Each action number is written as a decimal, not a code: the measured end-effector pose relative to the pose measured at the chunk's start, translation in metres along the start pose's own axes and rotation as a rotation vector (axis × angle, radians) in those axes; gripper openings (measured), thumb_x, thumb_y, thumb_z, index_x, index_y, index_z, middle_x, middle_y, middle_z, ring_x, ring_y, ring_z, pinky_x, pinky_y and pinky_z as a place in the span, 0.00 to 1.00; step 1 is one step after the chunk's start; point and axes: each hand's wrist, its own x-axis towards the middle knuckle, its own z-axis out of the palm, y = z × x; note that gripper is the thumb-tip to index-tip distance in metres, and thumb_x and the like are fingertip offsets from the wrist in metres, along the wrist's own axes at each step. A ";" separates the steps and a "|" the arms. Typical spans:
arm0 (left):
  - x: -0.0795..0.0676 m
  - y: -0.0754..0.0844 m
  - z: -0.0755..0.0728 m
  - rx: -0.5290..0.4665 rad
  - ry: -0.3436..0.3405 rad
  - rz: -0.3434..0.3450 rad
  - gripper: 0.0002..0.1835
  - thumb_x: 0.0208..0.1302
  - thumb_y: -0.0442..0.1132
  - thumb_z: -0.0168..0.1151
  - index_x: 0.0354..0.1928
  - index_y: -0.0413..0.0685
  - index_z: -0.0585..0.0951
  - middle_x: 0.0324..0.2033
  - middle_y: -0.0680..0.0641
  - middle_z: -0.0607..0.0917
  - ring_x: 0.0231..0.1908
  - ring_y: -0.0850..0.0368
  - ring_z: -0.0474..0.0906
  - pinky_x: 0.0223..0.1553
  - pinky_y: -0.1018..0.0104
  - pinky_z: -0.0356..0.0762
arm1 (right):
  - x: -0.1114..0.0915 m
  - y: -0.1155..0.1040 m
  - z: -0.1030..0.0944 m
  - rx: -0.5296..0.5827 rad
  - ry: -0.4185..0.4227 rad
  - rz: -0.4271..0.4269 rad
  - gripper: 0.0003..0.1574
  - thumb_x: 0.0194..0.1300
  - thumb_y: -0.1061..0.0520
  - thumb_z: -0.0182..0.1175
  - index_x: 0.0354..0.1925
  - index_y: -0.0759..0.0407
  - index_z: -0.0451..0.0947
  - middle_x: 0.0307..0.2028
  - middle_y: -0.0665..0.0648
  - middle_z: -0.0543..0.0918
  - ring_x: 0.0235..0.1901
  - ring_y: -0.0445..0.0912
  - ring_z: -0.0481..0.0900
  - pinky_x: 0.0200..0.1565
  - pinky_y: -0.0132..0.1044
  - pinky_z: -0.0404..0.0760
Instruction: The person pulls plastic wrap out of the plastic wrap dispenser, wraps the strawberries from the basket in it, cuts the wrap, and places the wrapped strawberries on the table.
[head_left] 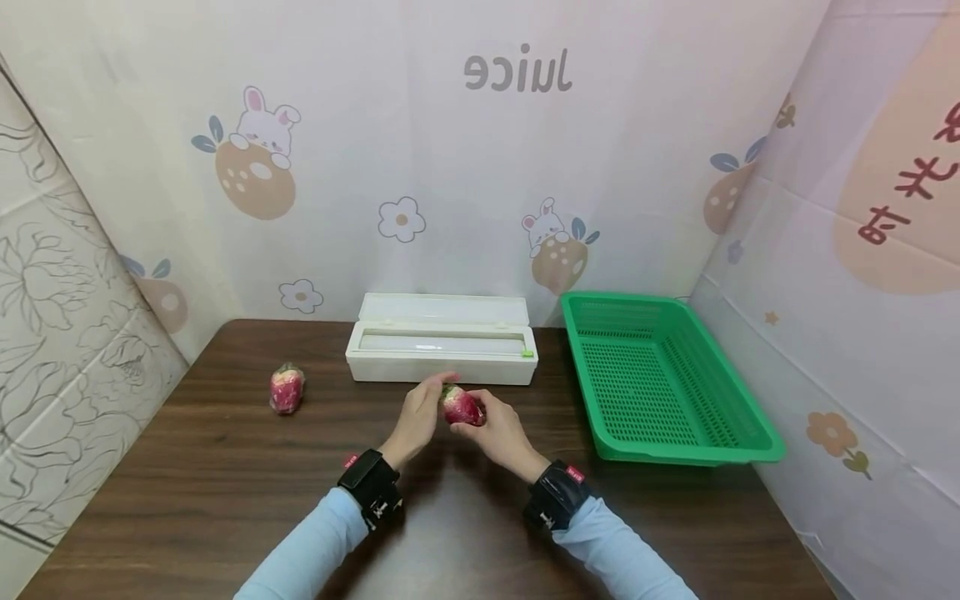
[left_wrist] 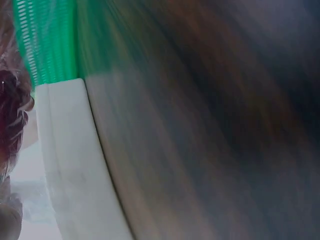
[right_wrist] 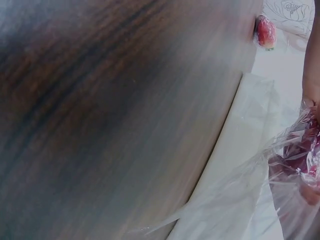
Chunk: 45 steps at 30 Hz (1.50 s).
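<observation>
Above the table, my right hand (head_left: 507, 435) holds a red-and-cream fruit (head_left: 461, 407) between thumb and fingers. Its exact kind is unclear. Clear plastic film (right_wrist: 290, 192) wraps the fruit, and a loose stretch trails down in the right wrist view. My left hand (head_left: 417, 418) lies along the fruit's leafy end, fingers mostly straight and touching it; the thumb is hard to make out. Just behind the hands stands a white cling film dispenser box (head_left: 442, 368), lid up. A second film-wrapped fruit (head_left: 287, 389) lies at the left on the table.
A green plastic basket (head_left: 675, 454) with slotted sides stands at the right on the dark wooden table (head_left: 225, 500). Printed cloth (head_left: 405, 150) hangs behind the table and along the right side. A white flower-patterned panel (head_left: 67, 333) borders the left.
</observation>
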 end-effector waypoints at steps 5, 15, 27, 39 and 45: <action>-0.005 0.018 -0.001 -0.168 0.063 -0.082 0.24 0.75 0.40 0.29 0.58 0.30 0.69 0.56 0.32 0.71 0.61 0.40 0.63 0.63 0.47 0.56 | -0.002 -0.001 0.002 0.003 0.007 0.012 0.33 0.51 0.49 0.68 0.53 0.59 0.70 0.46 0.58 0.80 0.42 0.44 0.78 0.41 0.38 0.78; -0.008 0.026 0.003 -0.206 0.224 -0.092 0.23 0.74 0.39 0.29 0.59 0.31 0.68 0.60 0.35 0.69 0.64 0.42 0.59 0.65 0.48 0.50 | -0.001 -0.004 0.005 -0.031 0.127 0.007 0.32 0.47 0.49 0.71 0.50 0.57 0.72 0.42 0.57 0.82 0.39 0.45 0.78 0.38 0.38 0.77; 0.005 -0.002 0.017 -0.669 0.273 -0.287 0.25 0.74 0.44 0.27 0.63 0.36 0.62 0.56 0.37 0.71 0.58 0.46 0.64 0.46 0.72 0.66 | -0.002 -0.005 0.009 0.006 0.143 -0.003 0.33 0.46 0.49 0.71 0.50 0.55 0.72 0.42 0.55 0.81 0.37 0.42 0.77 0.35 0.31 0.74; 0.008 -0.003 0.016 -0.890 0.148 -0.404 0.32 0.72 0.53 0.17 0.64 0.36 0.58 0.62 0.35 0.64 0.62 0.45 0.61 0.59 0.64 0.63 | -0.006 -0.005 0.011 -0.045 0.188 -0.077 0.34 0.46 0.48 0.71 0.50 0.58 0.72 0.46 0.55 0.76 0.45 0.46 0.75 0.44 0.40 0.76; 0.007 -0.002 0.017 -1.051 0.080 -0.475 0.34 0.71 0.55 0.15 0.68 0.40 0.52 0.56 0.45 0.71 0.61 0.52 0.64 0.66 0.56 0.53 | -0.006 -0.007 0.013 -0.045 0.240 -0.120 0.35 0.46 0.49 0.72 0.51 0.60 0.72 0.42 0.55 0.73 0.43 0.45 0.73 0.43 0.38 0.75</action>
